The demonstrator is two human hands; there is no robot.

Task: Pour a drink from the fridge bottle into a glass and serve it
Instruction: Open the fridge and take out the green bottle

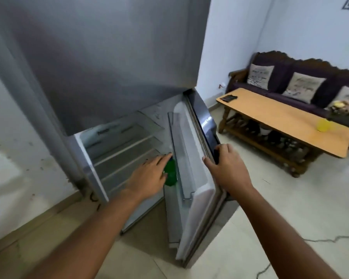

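The grey fridge (101, 63) stands before me with its lower door (197, 178) swung open to the right. My right hand (226, 168) grips the door's outer edge. A green bottle (170, 175) stands in the door rack, mostly hidden behind my left hand (149, 176). That hand reaches over the bottle with fingers spread, touching or nearly touching it; I cannot tell which. The fridge shelves (121, 156) look bare. A yellow glass (323, 124) stands on the wooden coffee table (280, 115) at the right.
A dark sofa (290, 77) with patterned cushions sits behind the coffee table. A small black object (228, 97) lies on the table's far end. Flowers (345, 107) stand at the right edge. A cable (330, 239) runs across the tiled floor.
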